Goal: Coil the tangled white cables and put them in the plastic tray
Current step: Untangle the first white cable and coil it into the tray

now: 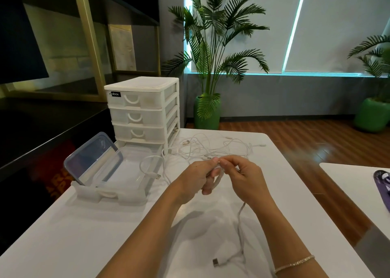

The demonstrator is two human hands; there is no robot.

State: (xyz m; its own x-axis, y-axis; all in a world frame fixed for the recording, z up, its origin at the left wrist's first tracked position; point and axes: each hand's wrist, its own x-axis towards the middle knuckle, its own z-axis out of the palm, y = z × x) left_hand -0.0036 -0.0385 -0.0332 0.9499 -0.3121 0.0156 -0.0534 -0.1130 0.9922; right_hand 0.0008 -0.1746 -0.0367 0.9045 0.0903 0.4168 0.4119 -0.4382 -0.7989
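Coiling a white cable (240, 220) mid-air above the worktop (84, 231): left hand (198, 178) grips the loops, right hand (240, 176) pinches the strand. Light, limp, springy; best held at the bundle. Tangle (213, 149) behind; one coil (150, 166) in plastic tray (109, 193).

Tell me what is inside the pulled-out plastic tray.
The plastic tray holds a clear lid propped at its left end and one coiled white cable at its right end. The floor beneath the lid is hidden.
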